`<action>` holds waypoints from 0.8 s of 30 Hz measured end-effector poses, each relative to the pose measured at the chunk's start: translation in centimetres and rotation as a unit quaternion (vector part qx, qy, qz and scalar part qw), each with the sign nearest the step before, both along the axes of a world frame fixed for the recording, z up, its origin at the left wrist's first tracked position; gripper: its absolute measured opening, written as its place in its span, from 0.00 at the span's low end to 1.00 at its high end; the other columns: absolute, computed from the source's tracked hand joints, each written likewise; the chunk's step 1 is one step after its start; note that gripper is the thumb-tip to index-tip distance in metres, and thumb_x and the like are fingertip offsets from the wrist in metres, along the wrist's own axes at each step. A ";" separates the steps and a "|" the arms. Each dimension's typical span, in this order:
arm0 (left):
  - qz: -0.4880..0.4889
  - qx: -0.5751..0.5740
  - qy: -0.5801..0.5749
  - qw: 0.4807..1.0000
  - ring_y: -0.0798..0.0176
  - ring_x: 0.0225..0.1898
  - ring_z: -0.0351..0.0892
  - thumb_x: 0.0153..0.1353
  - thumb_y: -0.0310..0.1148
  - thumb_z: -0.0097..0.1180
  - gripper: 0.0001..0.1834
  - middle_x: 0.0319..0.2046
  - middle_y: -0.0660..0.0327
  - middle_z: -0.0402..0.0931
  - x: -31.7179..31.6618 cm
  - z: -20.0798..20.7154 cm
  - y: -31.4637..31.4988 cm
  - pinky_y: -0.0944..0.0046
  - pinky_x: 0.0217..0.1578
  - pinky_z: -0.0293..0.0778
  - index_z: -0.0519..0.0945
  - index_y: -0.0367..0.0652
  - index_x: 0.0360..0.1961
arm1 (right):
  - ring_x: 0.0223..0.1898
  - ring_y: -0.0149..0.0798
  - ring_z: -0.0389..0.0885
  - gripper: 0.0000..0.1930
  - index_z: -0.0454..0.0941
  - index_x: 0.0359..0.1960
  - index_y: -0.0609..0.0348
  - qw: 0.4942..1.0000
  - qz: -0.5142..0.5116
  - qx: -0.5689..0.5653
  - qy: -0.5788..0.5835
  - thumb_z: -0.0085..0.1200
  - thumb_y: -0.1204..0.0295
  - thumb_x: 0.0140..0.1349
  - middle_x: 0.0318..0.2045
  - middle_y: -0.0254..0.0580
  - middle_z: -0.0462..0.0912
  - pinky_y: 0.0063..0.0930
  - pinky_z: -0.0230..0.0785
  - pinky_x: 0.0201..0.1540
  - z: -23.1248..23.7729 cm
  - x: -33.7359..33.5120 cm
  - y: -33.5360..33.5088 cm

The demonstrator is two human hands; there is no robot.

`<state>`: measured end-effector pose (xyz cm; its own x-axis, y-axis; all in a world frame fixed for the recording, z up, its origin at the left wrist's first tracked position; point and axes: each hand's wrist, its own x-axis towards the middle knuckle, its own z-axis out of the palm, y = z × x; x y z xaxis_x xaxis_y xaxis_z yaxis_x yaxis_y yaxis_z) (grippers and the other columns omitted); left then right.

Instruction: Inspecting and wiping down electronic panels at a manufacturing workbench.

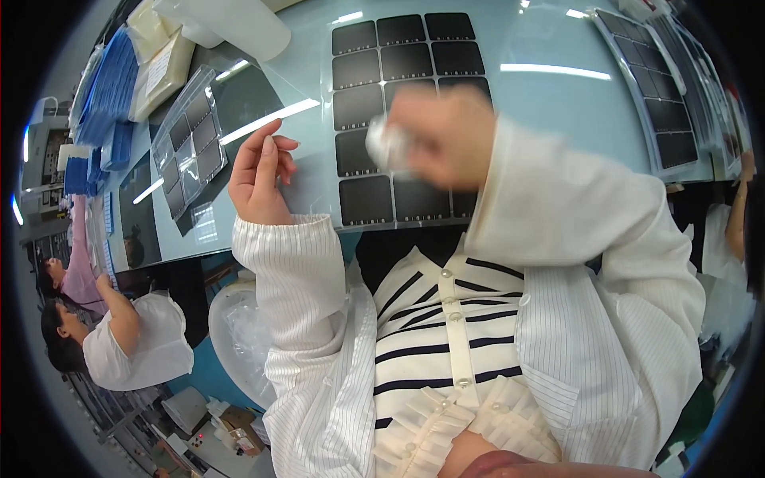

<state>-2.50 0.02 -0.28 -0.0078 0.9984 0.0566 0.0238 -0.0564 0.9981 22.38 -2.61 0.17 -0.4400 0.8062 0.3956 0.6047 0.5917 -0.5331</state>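
Observation:
My right hand point(458, 135), smeared by motion, is closed round a white wad point(388, 145) that looks like cloth or tissue. It is over a sheet of dark rounded rectangular panels point(364, 199) laid out in three columns on the glossy pale table point(550, 111). The hand and sleeve hide several panels on the right side; whether the wad touches the sheet I cannot tell. Left of the sheet, close to the table's near edge, is my left hand point(263, 175), its fingers loosely bent and apart with nothing visible in them.
A clear-wrapped panel sheet point(191, 147) lies to the left. Behind it are stacked blue sheets point(107, 95), a cream package point(163, 72) and a white roll point(263, 32). More wrapped panel sheets point(649, 88) are stacked at right. Co-workers point(139, 338) sit at the left; a bin point(239, 334) stands below the table.

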 end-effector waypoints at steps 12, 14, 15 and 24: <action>-0.017 0.018 -0.024 0.999 0.76 0.22 0.65 0.63 0.29 0.48 0.12 0.27 0.62 0.78 0.0 0.5 -0.3 0.77 0.24 0.60 0.78 0.37 0.44 | 0.27 0.47 0.77 0.11 0.74 0.32 0.57 0.996 -0.073 0.024 -0.035 0.57 0.68 0.48 0.27 0.44 0.74 0.38 0.70 0.30 -0.1 0.5 1.1; -0.029 0.021 -0.025 0.999 0.76 0.22 0.65 0.63 0.29 0.48 0.12 0.27 0.62 0.78 0.3 0.7 -0.3 0.77 0.24 0.60 0.78 0.37 0.44 | 0.29 0.53 0.76 0.12 0.74 0.34 0.59 0.981 -0.186 0.062 -0.007 0.55 0.66 0.51 0.30 0.49 0.75 0.39 0.69 0.34 -0.3 5.7 6.0; -0.030 0.021 -0.024 0.999 0.76 0.22 0.65 0.63 0.29 0.48 0.12 0.27 0.62 0.78 0.0 0.7 -0.3 0.77 0.24 0.60 0.78 0.37 0.44 | 0.29 0.53 0.76 0.12 0.73 0.34 0.59 0.971 -0.225 0.076 -0.015 0.56 0.67 0.50 0.30 0.49 0.75 0.39 0.69 0.34 -0.5 5.4 6.3; -0.031 0.012 -0.021 0.999 0.77 0.23 0.65 0.63 0.29 0.48 0.12 0.27 0.63 0.77 0.0 0.5 -0.4 0.78 0.24 0.59 0.78 0.38 0.44 | 0.30 0.51 0.76 0.13 0.73 0.33 0.57 0.976 -0.187 0.100 -0.045 0.59 0.65 0.48 0.30 0.46 0.75 0.39 0.69 0.32 -0.4 3.1 4.0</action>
<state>-2.48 -0.42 0.25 0.0514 0.9953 0.0819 -0.0223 -0.0809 0.9965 25.45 1.40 -0.20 -0.1701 0.8278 0.5346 0.8378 0.4071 -0.3638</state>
